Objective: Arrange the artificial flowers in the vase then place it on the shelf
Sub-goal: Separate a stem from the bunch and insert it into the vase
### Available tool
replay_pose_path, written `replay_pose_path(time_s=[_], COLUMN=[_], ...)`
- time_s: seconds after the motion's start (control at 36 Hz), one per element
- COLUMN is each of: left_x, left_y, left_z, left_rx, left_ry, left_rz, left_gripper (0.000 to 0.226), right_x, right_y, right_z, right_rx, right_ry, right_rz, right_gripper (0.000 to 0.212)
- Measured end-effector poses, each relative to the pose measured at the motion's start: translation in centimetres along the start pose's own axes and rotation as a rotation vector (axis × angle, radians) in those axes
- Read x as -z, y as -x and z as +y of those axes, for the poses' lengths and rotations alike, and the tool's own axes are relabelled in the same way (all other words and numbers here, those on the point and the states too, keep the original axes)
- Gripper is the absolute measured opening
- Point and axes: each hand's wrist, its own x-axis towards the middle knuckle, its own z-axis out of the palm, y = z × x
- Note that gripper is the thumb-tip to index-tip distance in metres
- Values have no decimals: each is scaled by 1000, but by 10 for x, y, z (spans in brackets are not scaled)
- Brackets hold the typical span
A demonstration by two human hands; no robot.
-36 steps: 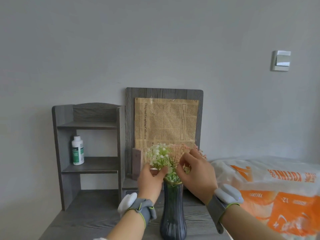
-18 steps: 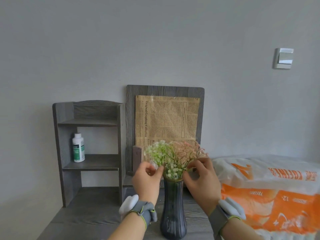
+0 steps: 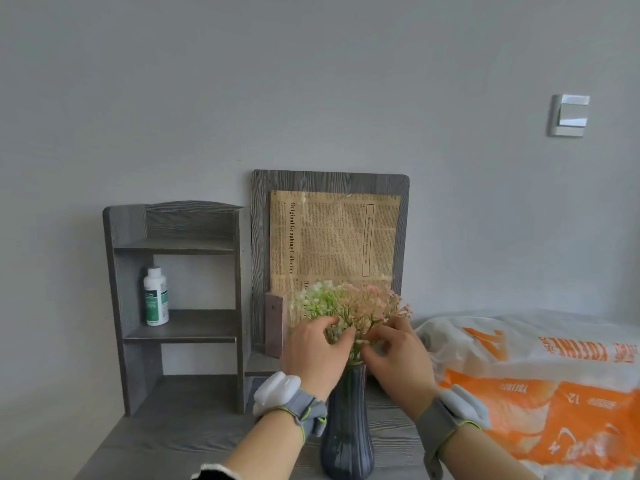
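Artificial flowers sit in the vase while left hand and right hand pinch their stems with curled fingers.

Grey wood-grain surface in front of me is carrying the dark vase near its front edge. Shelf is standing back-left, holding a white bottle. Orange-white bag is lying at the right.

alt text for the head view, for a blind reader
A left hand and right hand pinch white and pink artificial flowers in a dark ribbed glass vase on a grey wooden desk. A grey wooden shelf holding a white bottle stands left of it, an orange and white plastic bag right.
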Motion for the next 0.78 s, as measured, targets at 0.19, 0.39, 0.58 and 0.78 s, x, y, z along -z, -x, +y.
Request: replay_pose_path(time_s=[0.19, 0.39, 0.58, 0.78], left_x=[7, 18, 14, 15], left_y=[-19, -40, -43, -46], left_z=[12, 1, -1, 11], left_rx=[0, 62, 68, 31], left_ry=[22, 97, 174, 222], left_rz=[16, 19, 29, 78], left_gripper=[30, 25, 23, 18], right_x=[-2, 4, 6, 13], right_y=[3, 10, 11, 8], right_z=[-2, 10, 8, 7], right_rx=[123, 271, 494, 596], right_ry=[-56, 63, 92, 217], right_rz=[19, 166, 112, 47], right_gripper=[10, 11, 11, 13])
